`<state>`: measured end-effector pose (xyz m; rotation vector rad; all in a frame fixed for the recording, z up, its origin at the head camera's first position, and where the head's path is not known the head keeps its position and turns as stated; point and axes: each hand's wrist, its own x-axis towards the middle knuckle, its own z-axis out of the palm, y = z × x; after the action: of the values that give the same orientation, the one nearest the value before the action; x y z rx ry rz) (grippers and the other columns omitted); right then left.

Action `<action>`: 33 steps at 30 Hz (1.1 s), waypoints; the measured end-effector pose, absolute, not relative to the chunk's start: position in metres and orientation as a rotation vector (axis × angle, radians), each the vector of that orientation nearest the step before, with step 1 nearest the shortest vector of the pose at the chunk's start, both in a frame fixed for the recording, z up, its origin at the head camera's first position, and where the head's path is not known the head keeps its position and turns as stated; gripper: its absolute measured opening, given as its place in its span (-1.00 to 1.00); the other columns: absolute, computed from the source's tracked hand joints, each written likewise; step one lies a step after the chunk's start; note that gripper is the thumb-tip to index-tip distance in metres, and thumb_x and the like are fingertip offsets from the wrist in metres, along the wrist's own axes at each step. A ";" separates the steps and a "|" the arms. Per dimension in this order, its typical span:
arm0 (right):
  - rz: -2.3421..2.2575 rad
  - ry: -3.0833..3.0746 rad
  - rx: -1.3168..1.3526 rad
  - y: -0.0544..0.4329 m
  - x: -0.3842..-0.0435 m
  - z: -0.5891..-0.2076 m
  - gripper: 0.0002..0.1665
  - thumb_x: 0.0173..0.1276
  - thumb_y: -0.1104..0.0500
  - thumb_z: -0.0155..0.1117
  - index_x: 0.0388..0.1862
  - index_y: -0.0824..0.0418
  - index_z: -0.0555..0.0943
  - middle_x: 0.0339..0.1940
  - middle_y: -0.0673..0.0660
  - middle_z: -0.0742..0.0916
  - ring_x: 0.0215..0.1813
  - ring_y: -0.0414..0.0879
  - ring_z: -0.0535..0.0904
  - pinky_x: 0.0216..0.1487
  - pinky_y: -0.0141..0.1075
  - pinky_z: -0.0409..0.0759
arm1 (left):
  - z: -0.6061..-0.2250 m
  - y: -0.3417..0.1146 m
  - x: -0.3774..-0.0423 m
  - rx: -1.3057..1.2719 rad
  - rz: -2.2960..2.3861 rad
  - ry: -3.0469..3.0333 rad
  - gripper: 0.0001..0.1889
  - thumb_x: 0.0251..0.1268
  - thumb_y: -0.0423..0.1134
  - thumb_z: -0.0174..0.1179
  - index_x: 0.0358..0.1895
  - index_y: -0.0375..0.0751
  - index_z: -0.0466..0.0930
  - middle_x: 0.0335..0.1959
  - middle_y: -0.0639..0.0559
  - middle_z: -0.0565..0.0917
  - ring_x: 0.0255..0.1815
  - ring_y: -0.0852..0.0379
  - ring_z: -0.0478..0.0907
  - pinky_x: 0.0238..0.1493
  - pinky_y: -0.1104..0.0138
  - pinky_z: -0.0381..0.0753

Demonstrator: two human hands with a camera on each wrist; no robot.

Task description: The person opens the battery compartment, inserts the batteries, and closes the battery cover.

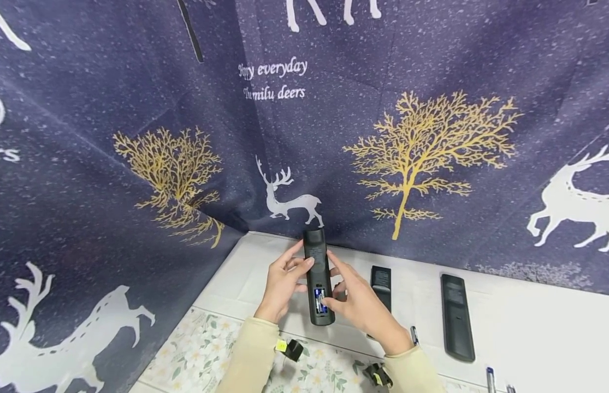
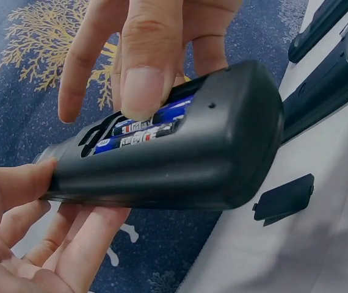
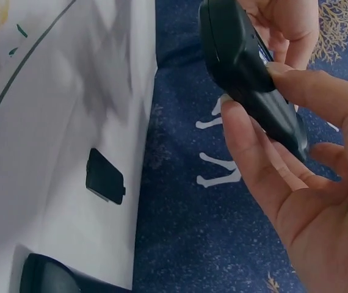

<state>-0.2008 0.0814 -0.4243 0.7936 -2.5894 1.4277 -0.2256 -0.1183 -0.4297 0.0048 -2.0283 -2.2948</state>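
A black remote control (image 1: 315, 267) is held up back side out between both hands. Two blue batteries (image 2: 136, 135) lie side by side in its uncovered battery bay. My left hand (image 1: 281, 284) grips the remote's side, thumb on the back and fingers beneath, as the left wrist view shows. With the thumb on the batteries and fingers along the far side, my right hand (image 1: 358, 300) pinches the remote near its bay end. The loose battery cover (image 3: 105, 176) lies on the white tabletop, below the remote in both wrist views.
To the right on the white table (image 1: 540, 327) lie a second black remote (image 1: 381, 278), partly behind my right arm, and a third remote (image 1: 457, 316). Pens (image 1: 490, 379) are near the front edge. A dark printed cloth (image 1: 333, 120) hangs behind the table.
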 end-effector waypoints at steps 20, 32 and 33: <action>1.429 -2.612 0.748 0.079 -0.203 -0.430 0.06 0.35 0.25 0.58 0.72 0.16 0.23 0.16 0.13 0.69 -0.17 -0.14 0.72 -0.22 -0.27 0.67 | -0.431 -0.121 -0.227 0.016 -2.280 -2.021 -0.36 0.45 -0.23 0.42 0.55 -0.07 0.49 -0.12 -0.04 0.72 -0.17 -0.05 0.76 -0.36 0.24 0.78; 1.376 -2.723 0.533 0.083 -0.212 -0.428 -0.41 0.53 0.21 0.39 0.50 0.20 0.54 0.01 0.06 0.78 -0.15 -0.15 0.66 -0.19 -0.16 0.67 | -0.436 -0.125 -0.229 0.063 -2.298 -1.992 -0.36 0.44 -0.27 0.42 0.55 -0.06 0.50 -0.09 -0.08 0.73 -0.21 -0.04 0.76 -0.33 0.20 0.80; 1.345 -2.741 0.525 0.085 -0.214 -0.428 -0.42 0.51 0.24 0.40 0.47 0.22 0.55 0.01 0.08 0.78 -0.15 -0.13 0.68 -0.18 -0.14 0.68 | -0.435 -0.124 -0.230 0.063 -2.300 -1.992 -0.36 0.44 -0.27 0.42 0.55 -0.05 0.50 -0.09 -0.08 0.73 -0.21 -0.04 0.76 -0.34 0.21 0.80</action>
<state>-0.2136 0.0849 -0.4280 0.5247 -2.7413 1.3445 -0.2297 -0.1242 -0.4355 0.0630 -1.9916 -2.3002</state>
